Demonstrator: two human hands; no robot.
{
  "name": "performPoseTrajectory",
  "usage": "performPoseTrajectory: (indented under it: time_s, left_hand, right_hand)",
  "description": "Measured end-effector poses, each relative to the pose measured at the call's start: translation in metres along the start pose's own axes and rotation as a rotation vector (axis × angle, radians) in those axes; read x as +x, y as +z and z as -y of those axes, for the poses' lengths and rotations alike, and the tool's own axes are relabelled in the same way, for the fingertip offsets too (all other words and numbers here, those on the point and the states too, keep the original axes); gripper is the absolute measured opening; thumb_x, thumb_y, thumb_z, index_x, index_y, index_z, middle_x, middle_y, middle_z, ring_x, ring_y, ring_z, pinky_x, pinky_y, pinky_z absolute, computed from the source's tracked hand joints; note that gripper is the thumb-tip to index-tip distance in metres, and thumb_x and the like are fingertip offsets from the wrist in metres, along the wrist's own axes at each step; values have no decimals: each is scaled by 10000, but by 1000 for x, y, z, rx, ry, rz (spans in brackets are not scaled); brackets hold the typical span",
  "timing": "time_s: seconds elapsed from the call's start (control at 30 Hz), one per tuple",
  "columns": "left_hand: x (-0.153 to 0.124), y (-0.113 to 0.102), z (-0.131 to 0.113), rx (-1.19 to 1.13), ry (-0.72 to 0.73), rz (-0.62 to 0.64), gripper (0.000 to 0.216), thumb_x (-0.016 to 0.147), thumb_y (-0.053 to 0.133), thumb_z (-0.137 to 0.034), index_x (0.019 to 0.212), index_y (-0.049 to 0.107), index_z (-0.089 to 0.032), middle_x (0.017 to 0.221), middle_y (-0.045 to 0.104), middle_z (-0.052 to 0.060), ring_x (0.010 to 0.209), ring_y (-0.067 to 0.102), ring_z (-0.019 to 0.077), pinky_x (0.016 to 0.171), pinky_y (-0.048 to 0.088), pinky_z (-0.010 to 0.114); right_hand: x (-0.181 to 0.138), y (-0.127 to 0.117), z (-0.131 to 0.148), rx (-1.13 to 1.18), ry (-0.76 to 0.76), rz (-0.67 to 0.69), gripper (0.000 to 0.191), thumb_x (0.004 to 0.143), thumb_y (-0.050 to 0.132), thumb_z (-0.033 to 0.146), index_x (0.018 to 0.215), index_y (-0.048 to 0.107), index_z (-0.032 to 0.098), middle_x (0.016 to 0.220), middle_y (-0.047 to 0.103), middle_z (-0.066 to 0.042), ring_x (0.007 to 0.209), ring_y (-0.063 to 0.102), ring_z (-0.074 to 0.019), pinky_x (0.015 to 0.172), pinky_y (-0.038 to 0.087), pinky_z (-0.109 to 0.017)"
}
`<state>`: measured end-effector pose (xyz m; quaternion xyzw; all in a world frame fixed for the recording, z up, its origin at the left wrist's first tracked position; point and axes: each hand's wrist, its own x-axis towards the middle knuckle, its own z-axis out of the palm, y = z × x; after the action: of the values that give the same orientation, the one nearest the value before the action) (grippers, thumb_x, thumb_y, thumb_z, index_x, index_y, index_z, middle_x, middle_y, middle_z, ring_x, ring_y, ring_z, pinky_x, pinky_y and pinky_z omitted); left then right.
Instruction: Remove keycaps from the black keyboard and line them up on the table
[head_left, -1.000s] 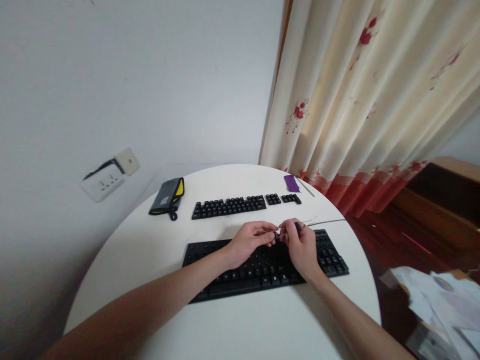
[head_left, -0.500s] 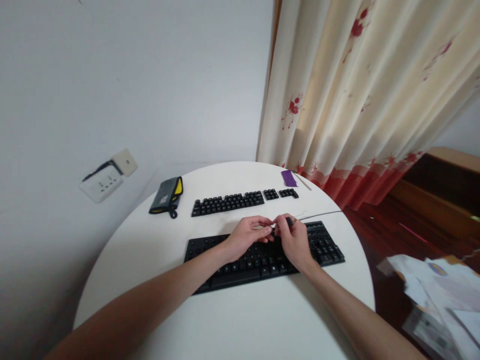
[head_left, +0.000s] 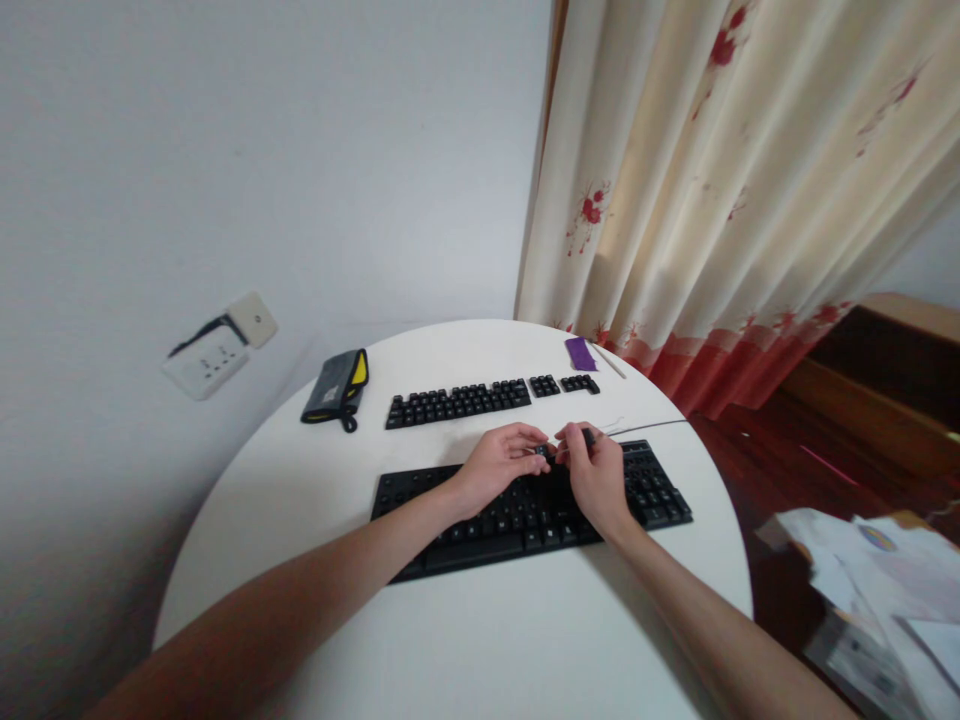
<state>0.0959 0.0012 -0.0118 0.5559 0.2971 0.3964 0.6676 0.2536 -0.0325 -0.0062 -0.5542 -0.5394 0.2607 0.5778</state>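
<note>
My left hand [head_left: 491, 470] pinches a small black keycap [head_left: 542, 453] between thumb and fingers above a black keyboard [head_left: 480, 548]. Close beside it, my right hand [head_left: 598, 482] is closed on a wire keycap puller [head_left: 589, 436]. Its dark handle shows past the fingers, and thin wire sticks out toward the back right and toward the keycap. Whether the wire touches the keycap, I cannot tell. Both hands hide part of the keyboard's upper middle.
Behind the keyboard, removed keycaps [head_left: 459, 402] lie in rows on the round white table [head_left: 480, 640]. A grey and yellow pouch [head_left: 330, 388] rests at back left. A purple cloth [head_left: 580, 354] and a thin stick [head_left: 609, 362] lie at back right. A cable [head_left: 652, 427] crosses the right edge.
My right hand has drawn slightly away from the left, and the keycap in my left fingers shows more plainly. The view has shifted a little.
</note>
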Motion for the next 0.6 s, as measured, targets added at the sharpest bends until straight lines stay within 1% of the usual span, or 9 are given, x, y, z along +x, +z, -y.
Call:
performPoseTrajectory:
  time_s: [0.1,0.17,0.27,0.33,0.4,0.47,0.6]
  left_hand:
    - [1,1,1,80,37,-45,261,743,775,-229,948,657,-120,905,733,85,787,690,171,711,523,288]
    - [1,1,2,141,70,-62,251,756,757,-243,961,676,-124,921,737,91,801,698,188,693,528,293]
    - [2,-1,2,236,107,-92,228,791,715,-247,989,703,-134,852,738,73,795,698,193,675,520,281]
    - [2,-3,0,284,116,-141,211,789,712,-243,970,717,-134,823,734,62,764,685,180,680,516,276]
    - [2,-3,-2,306,120,-189,209,774,726,-244,950,726,-132,824,732,58,742,669,168,700,519,281]
    - [2,-3,-3,298,122,-206,221,765,735,-249,953,728,-131,839,733,60,754,667,170,738,527,297]
    - [3,-2,-2,221,136,-202,272,731,774,-245,970,712,-130,908,737,72,835,676,184,835,533,334]
  right_hand:
    - [1,0,-1,-1,1,-16,380,932,470,470,756,623,171,561,619,-8,516,566,-156,553,431,-262]
    - [2,-1,-1,-22,21,-18,378,924,478,466,732,622,174,543,613,-8,499,558,-160,543,423,-266]
    - [5,-3,-3,-77,57,-20,352,909,487,419,683,619,184,526,611,-8,509,568,-176,559,425,-278]
    - [8,-4,-6,-107,41,-23,326,901,479,360,654,608,192,563,628,-14,564,584,-184,606,434,-282]
    - [9,-5,-8,-102,-8,-25,302,902,459,312,660,596,193,658,659,-28,671,608,-189,686,444,-284]
    - [8,-5,-9,-65,-46,15,288,921,434,304,716,600,188,736,671,-37,741,618,-188,739,449,-285]
    - [4,-4,-3,-39,-98,193,271,961,404,316,942,636,177,797,677,-36,712,609,-174,724,464,-288]
